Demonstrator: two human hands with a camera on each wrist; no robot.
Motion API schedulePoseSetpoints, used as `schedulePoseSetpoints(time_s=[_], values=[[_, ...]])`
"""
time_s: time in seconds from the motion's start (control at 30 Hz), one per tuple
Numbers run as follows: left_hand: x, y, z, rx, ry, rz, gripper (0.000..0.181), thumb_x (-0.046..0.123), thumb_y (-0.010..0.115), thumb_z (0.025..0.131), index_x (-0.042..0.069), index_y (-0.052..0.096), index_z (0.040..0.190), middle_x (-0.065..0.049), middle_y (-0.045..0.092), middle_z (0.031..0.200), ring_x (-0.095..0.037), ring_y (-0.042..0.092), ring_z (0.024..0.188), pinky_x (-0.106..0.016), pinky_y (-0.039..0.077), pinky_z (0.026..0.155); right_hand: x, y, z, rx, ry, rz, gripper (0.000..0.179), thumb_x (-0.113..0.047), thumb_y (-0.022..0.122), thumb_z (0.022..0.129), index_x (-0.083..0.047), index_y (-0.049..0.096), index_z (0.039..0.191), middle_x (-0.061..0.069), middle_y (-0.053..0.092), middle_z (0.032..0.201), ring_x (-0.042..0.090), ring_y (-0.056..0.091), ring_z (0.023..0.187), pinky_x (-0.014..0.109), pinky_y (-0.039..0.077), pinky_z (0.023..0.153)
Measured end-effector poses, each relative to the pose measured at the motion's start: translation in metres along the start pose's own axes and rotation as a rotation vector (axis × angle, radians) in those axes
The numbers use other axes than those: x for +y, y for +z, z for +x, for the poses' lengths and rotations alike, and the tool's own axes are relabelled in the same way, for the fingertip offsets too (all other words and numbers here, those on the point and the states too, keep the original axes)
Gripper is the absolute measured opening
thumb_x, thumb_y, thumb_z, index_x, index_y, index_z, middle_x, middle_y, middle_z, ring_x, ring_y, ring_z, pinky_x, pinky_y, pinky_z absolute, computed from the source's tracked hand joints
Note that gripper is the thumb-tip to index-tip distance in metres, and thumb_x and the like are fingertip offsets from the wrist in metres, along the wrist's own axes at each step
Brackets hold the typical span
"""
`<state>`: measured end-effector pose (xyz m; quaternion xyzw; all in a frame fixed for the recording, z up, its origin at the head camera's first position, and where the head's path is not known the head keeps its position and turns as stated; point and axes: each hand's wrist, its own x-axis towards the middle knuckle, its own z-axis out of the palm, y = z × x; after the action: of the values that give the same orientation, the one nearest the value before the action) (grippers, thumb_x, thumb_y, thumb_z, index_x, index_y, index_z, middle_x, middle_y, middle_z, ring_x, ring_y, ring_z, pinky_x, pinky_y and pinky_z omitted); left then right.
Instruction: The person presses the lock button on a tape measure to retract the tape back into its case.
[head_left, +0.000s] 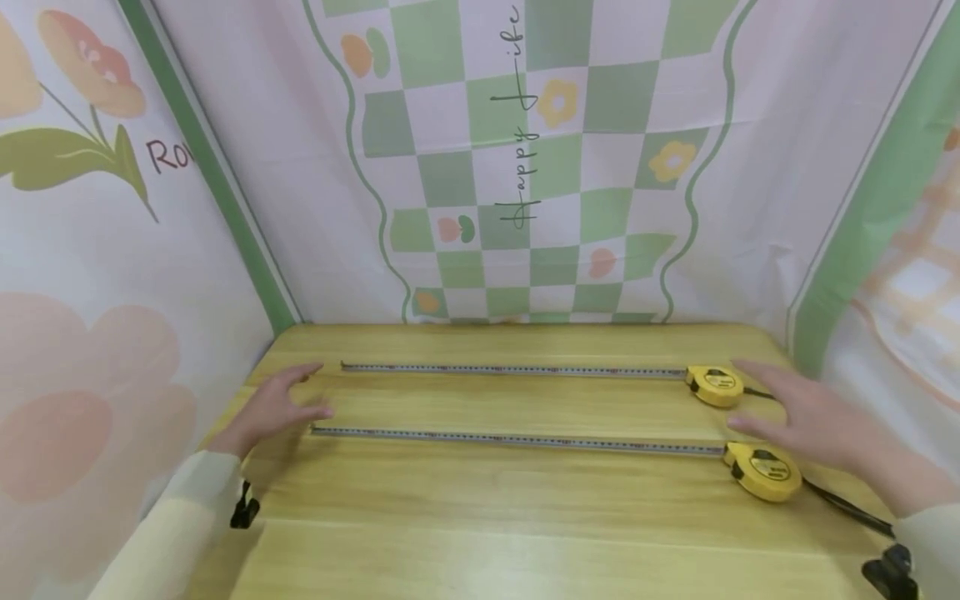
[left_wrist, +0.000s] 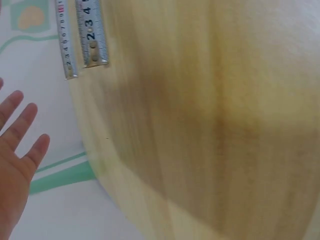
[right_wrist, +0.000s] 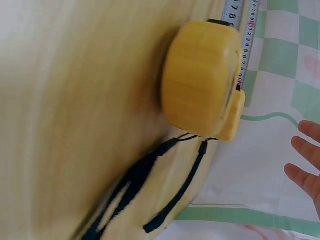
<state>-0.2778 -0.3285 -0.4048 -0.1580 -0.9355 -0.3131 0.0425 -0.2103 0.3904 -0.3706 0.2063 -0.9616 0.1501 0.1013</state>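
Left hand [head_left: 270,407] spread wide near left edge of bench [head_left: 495,517]; right hand [head_left: 817,418] likewise, near right-side far tape measure [head_left: 716,386] and near tape measure [head_left: 765,473]. Blades [head_left: 517,370] parallel, open room between.

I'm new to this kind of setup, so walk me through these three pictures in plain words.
There is no machine here, just a person's left hand and right hand, both bare. The widest picture comes from a camera worn on the head; the two close ones come from cameras on each wrist. On the wooden tabletop lie a far tape measure and a near tape measure, both yellow, with their marked blades drawn out toward the left. Neither hand holds anything: the left is near the blade ends, the right near the yellow cases.
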Motion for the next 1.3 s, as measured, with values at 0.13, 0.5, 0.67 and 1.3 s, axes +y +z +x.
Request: schedulePoseSetpoints(time_s=[0.13, 0.5, 0.67, 1.3], values=[[-0.006, 0.004, -0.005, -0.025, -0.014, -0.022, 0.085, 0.037, 0.082, 0.078, -0.001, 0.042, 0.143, -0.023, 0.045, 0.142, -0.045, 0.044, 0.124, -0.067, 0.031, 0.1, 0.004, 0.01, -0.005, 0.039, -0.037, 0.01, 0.085, -0.037, 0.077, 0.083, -0.006, 0.034, 0.149, 0.026, 0.04, 0.144, 0.051, 0.038, 0.124, 0.063, 0.019, 0.108], [-0.014, 0.011, -0.015, -0.082, -0.05, -0.031, 0.078, 0.043, 0.078, 0.08, -0.001, 0.049, 0.138, -0.021, 0.051, 0.137, -0.042, 0.048, 0.121, -0.063, 0.038, 0.097, 0.006, 0.033, -0.024, 0.062, -0.094, -0.077, 0.091, -0.044, 0.083, 0.073, 0.0, 0.042, 0.141, 0.032, 0.044, 0.135, 0.051, 0.041, 0.118, 0.047, 0.01, 0.116], [-0.018, 0.014, -0.017, -0.086, -0.056, -0.067, 0.071, 0.035, 0.08, 0.079, -0.001, 0.053, 0.134, -0.02, 0.055, 0.132, -0.04, 0.051, 0.116, -0.059, 0.042, 0.096, 0.005, 0.04, -0.031, 0.065, -0.117, -0.083, 0.097, -0.046, 0.084, 0.07, -0.007, 0.039, 0.146, 0.03, 0.044, 0.134, 0.05, 0.042, 0.116, 0.057, 0.018, 0.111], [-0.017, 0.022, -0.016, -0.094, -0.086, -0.169, 0.046, 0.014, 0.081, 0.078, -0.002, 0.063, 0.116, -0.013, 0.064, 0.108, -0.025, 0.059, 0.094, -0.037, 0.051, 0.083, -0.002, 0.048, -0.047, -0.012, -0.056, -0.118, 0.092, -0.056, 0.078, 0.073, -0.004, 0.045, 0.141, 0.029, 0.044, 0.136, 0.05, 0.045, 0.116, 0.068, 0.036, 0.089]])
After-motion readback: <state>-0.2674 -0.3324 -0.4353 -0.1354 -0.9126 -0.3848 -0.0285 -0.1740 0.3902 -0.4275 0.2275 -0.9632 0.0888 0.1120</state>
